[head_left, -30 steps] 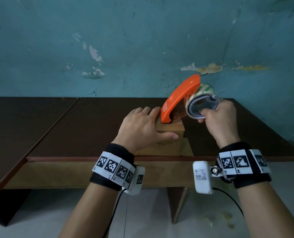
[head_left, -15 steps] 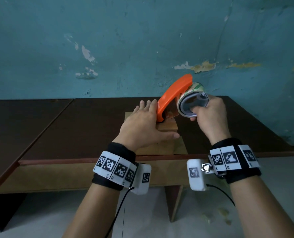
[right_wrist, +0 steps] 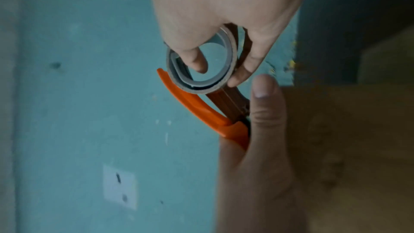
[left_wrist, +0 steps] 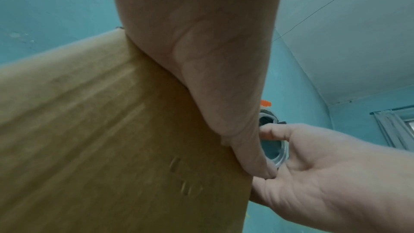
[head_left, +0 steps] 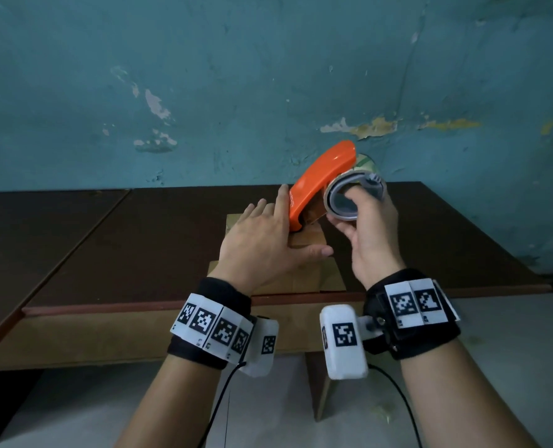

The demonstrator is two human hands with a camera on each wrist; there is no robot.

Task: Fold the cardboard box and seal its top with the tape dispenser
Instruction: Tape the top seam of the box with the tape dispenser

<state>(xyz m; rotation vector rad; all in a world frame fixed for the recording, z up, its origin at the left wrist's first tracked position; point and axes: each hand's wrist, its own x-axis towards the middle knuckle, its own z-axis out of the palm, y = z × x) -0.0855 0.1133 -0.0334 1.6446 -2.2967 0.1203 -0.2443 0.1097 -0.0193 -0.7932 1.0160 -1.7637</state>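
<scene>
A small brown cardboard box (head_left: 307, 242) stands on the dark table (head_left: 139, 240) near its front edge. My left hand (head_left: 262, 240) lies flat on the box top, fingers straight, thumb out to the right; the left wrist view shows the palm (left_wrist: 201, 59) against the cardboard (left_wrist: 100, 139). My right hand (head_left: 365, 227) grips the tape roll (head_left: 343, 202) of the orange tape dispenser (head_left: 320, 182), thumb inside the core. The dispenser's nose rests on the box top beside my left fingers. In the right wrist view the dispenser (right_wrist: 201, 109) and roll (right_wrist: 208, 70) show close up.
A loose cardboard flap (head_left: 326, 276) lies flat at the box's base by the table's front edge (head_left: 139, 307). The blue wall (head_left: 268, 76) stands right behind the table. A table leg (head_left: 320, 386) and floor show below.
The dispenser's nose has slid farther along the box top, away from me. My left hand shifted forward with it, still flat on the box. The right hand has turned round the roll.
</scene>
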